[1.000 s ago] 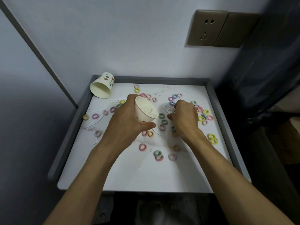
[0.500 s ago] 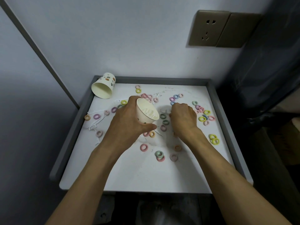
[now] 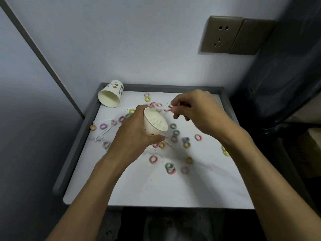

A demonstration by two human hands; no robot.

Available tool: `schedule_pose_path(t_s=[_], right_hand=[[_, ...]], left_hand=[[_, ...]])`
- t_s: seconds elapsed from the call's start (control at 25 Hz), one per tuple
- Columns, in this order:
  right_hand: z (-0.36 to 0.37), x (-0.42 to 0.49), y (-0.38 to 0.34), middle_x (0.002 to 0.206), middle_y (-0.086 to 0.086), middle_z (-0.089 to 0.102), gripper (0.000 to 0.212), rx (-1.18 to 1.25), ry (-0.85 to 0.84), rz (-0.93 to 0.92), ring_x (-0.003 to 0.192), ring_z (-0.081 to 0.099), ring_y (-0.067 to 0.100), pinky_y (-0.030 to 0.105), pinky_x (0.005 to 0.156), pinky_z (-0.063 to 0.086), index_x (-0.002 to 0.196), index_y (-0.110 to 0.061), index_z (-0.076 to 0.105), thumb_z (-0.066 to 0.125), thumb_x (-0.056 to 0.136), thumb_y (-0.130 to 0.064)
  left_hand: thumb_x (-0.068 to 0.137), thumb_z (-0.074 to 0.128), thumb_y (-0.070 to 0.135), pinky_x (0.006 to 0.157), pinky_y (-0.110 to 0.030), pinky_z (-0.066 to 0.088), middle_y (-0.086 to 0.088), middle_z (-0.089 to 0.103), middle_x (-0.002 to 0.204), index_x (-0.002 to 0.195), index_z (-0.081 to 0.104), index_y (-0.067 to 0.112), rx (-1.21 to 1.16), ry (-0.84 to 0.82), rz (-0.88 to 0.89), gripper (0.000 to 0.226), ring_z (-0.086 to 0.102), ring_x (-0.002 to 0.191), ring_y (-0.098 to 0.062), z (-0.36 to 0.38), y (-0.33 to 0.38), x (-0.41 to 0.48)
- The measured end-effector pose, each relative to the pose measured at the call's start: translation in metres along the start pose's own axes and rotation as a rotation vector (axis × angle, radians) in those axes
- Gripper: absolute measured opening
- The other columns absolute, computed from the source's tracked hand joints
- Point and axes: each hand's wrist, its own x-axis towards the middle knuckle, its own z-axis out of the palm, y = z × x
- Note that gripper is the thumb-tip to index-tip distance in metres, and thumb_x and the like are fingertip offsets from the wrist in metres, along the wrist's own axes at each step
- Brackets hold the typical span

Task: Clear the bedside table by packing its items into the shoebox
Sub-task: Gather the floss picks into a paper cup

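My left hand grips a cream paper cup, tilted with its mouth toward the right; white floss picks lie inside it. Just above the cup's rim, my right hand pinches a small white floss pick between its fingertips. Several pastel hair rings lie scattered over the white bedside table top. More white floss picks lie at the table's left side. No shoebox is in view.
A second paper cup with a printed pattern lies on its side at the table's back left corner. A grey raised rim runs round the left, back and right. A wall socket sits above; a dark curtain hangs at right.
My right hand has lifted off the table top and moved up and back, now holding a floss pick above the cup's rim. My left hand and the cup have barely moved.
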Motion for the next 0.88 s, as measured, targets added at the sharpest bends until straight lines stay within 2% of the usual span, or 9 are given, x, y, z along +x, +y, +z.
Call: schedule_pose_path(t_s=[0.12,0.28,0.36,0.44,0.48,0.6,0.72,0.8,0.88], right_hand=[[0.003,-0.004,-0.013,0.066,-0.015,0.064,0.009,-0.011,-0.125,-0.035,0.058,0.055,0.000,0.012,0.053,0.039,0.089,-0.028,0.076,0.071,0.084,-0.022],[0.009,-0.009,-0.022,0.082,-0.011,0.067,0.018,-0.173,-0.191,-0.043,0.069,0.053,0.006,0.024,0.054,0.035,0.095,-0.037,0.072,0.069,0.082,-0.026],[0.006,-0.009,-0.021,0.085,-0.011,0.069,0.020,-0.078,-0.198,-0.032,0.079,0.060,0.006,0.025,0.063,0.046,0.097,-0.029,0.071,0.070,0.081,-0.018],[0.002,-0.009,-0.021,0.087,-0.011,0.070,0.021,0.054,-0.192,-0.007,0.083,0.062,0.003,0.024,0.075,0.051,0.094,-0.026,0.068,0.067,0.082,-0.008],[0.002,-0.010,-0.021,0.086,-0.011,0.070,0.023,0.078,-0.180,-0.001,0.082,0.063,0.002,0.022,0.074,0.050,0.091,-0.026,0.066,0.064,0.083,-0.005],[0.005,-0.009,-0.016,0.074,-0.010,0.069,0.023,0.147,-0.089,0.004,0.067,0.064,-0.002,0.008,0.059,0.043,0.086,-0.022,0.066,0.060,0.085,0.000],[0.010,-0.006,-0.003,0.068,-0.012,0.068,0.016,0.229,0.111,0.038,0.061,0.064,0.000,0.010,0.059,0.047,0.083,-0.019,0.070,0.065,0.085,-0.004],[0.021,-0.006,0.009,0.077,-0.011,0.070,0.011,0.112,0.089,0.098,0.067,0.065,0.001,0.016,0.070,0.052,0.089,-0.020,0.072,0.070,0.084,-0.011],[0.045,-0.011,0.018,0.094,-0.004,0.070,0.018,-0.083,-0.078,0.141,0.081,0.066,0.009,0.027,0.080,0.054,0.102,-0.021,0.072,0.072,0.084,-0.020]], left_hand=[[0.058,0.088,0.030,0.064,-0.018,0.042,0.018,0.062,0.100,0.118,0.046,0.037,-0.041,-0.014,0.025,0.073,0.056,0.089,0.002,0.003,0.006,-0.002],[0.058,0.088,0.031,0.074,-0.025,0.050,0.018,0.065,0.104,0.124,0.048,0.035,-0.088,-0.030,0.059,0.077,0.060,0.095,-0.003,0.006,0.011,-0.004],[0.058,0.088,0.032,0.074,-0.024,0.050,0.019,0.065,0.103,0.123,0.048,0.036,-0.101,-0.028,0.063,0.077,0.059,0.094,0.001,0.007,0.010,-0.003],[0.058,0.088,0.032,0.071,-0.024,0.048,0.020,0.064,0.101,0.122,0.048,0.037,-0.110,-0.031,0.061,0.076,0.057,0.092,0.004,0.008,0.008,-0.003],[0.058,0.089,0.032,0.071,-0.024,0.048,0.020,0.064,0.100,0.121,0.048,0.037,-0.110,-0.031,0.060,0.076,0.057,0.091,0.005,0.008,0.007,-0.002],[0.059,0.090,0.032,0.071,-0.021,0.050,0.020,0.063,0.101,0.122,0.048,0.036,-0.120,-0.016,0.068,0.076,0.058,0.092,0.004,0.006,0.004,-0.001],[0.059,0.093,0.030,0.070,-0.012,0.048,0.023,0.062,0.102,0.119,0.049,0.033,-0.166,0.073,0.052,0.073,0.056,0.095,0.008,-0.002,-0.003,0.002],[0.061,0.093,0.028,0.074,-0.011,0.050,0.021,0.060,0.107,0.120,0.048,0.031,-0.250,0.163,-0.002,0.074,0.057,0.100,0.006,-0.011,-0.011,0.005],[0.062,0.092,0.027,0.083,-0.026,0.056,0.014,0.059,0.115,0.122,0.045,0.032,-0.317,0.235,-0.067,0.077,0.056,0.109,-0.008,-0.018,-0.020,0.010]])
